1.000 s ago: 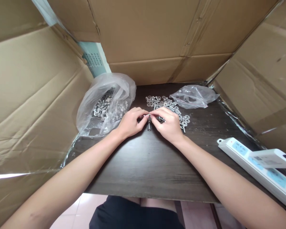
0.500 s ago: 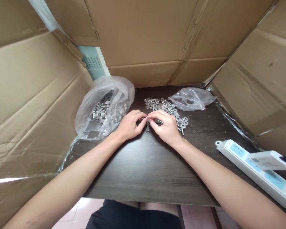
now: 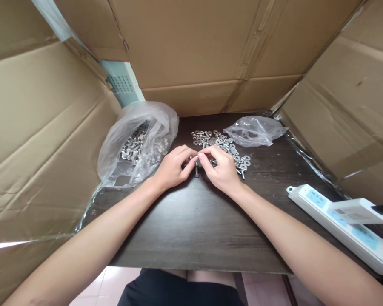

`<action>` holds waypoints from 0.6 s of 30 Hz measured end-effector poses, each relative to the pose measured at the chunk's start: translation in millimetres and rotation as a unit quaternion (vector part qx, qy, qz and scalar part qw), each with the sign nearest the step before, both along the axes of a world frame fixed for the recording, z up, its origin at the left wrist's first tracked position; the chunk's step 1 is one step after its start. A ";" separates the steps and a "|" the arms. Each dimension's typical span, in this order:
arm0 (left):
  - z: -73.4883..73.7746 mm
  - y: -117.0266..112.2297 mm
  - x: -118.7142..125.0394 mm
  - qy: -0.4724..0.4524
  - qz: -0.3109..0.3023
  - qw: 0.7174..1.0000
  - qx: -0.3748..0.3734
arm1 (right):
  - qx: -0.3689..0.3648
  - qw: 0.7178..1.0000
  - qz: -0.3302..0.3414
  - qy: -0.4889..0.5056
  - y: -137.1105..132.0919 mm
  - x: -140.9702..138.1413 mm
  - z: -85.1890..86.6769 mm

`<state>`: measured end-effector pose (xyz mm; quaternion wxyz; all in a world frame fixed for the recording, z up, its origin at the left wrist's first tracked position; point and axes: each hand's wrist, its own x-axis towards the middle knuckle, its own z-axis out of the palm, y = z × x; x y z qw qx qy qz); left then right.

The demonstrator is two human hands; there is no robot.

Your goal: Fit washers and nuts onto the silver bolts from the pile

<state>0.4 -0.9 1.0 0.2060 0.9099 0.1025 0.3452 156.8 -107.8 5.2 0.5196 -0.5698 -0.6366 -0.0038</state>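
My left hand (image 3: pixel 175 168) is closed in a pinch, and a small shiny metal end, seemingly of a bolt (image 3: pixel 192 157), shows between its thumb and forefinger. My right hand (image 3: pixel 221 168) meets it fingertip to fingertip, also pinching at that spot. What its fingers grip is too small and covered to name. Just below the fingertips a bolt (image 3: pixel 197 172) rests on the dark table (image 3: pixel 191 225). Beyond and partly behind my right hand spreads a pile of bolts, nuts and flat washers (image 3: pixel 225 143).
On the left an open plastic bag (image 3: pixel 169 117) holds many metal fasteners. A crumpled clear bag (image 3: pixel 258 131) lies at the back right. A white power strip (image 3: pixel 335 229) with a plugged-in adapter (image 3: pixel 360 211) runs along the right. Cardboard walls (image 3: pixel 191 46) enclose the table on three sides.
Both hands stay together at nearly the same place, with the fingertips slightly shifted. The whole view has moved a little.
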 end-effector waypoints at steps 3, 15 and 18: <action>-0.7 -0.2 0.5 -0.003 0.007 1.000 0.002 | -0.018 1.000 0.004 -0.001 -0.4 0.2 -1.8; 0.2 -1.0 0.5 0.003 -0.003 1.000 0.029 | -0.052 0.993 -0.030 -0.106 0.4 1.8 -2.3; 0.1 -0.4 0.4 0.006 -0.006 1.000 0.029 | -0.061 0.992 -0.025 -0.107 1.2 1.9 -2.5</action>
